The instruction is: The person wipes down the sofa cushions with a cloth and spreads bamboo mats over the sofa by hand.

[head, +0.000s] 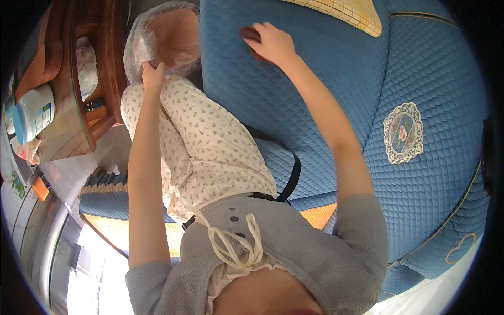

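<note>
My left hand [152, 75] grips the near rim of a clear plastic bag [136, 51] that lines an open container with a reddish-brown inside, just beyond my knees. Over the seat of a blue quilted sofa [244, 78], my right hand [274, 42] is closed around a dark reddish-brown object [250, 34]. Part of that object shows at the fingertips and part below the palm; my fingers hide the rest, and I cannot tell what it is.
A yellow woven mat [346, 13] lies at the sofa's far edge. An oval lace doily [403, 133] is on the backrest. At left, a wooden table [65, 118] carries a white plastic jar [37, 112] with a blue lid. A black strap [293, 177] lies beside my hip.
</note>
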Demonstrator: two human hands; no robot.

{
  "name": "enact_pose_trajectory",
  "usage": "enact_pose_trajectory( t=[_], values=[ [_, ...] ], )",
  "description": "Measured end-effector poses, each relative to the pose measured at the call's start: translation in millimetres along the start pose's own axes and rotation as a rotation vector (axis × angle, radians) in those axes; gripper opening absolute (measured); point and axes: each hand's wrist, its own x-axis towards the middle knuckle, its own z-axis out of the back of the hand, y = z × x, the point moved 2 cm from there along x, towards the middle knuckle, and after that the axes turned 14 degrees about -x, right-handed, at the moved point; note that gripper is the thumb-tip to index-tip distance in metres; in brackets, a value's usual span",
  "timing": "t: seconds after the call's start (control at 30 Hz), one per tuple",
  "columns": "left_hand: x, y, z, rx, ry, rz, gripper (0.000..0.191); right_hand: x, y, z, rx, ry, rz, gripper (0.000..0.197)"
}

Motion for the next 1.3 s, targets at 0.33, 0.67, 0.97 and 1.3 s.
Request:
enact_pose_trajectory(
  t=[0.33,0.67,0.97,1.3],
  values=[
    [-10.1,-13.4,4.0,-0.04,-0.005,-0.012,0.044,-125.1,21.5,-17.9,-0.043,0.332,0.295,0.021],
    [-14.9,-23.0,4.2,0.009,-0.013,-0.066,0.04,-214.0,-4.4,5.3,0.016,0.557,0.191,0.022],
    [-16.6,-23.3,0.1,0.024,-0.011,-0.081,0.043,-39.2,102.7,-22.9,0.103,0.105,0.482,0.02],
    [-17.1,-23.3,5.9,0.049,-0.008,-0.073,0.042,-145.5,38.0,-16.8,-0.088,0.525,0.405,0.016]
  ],
)
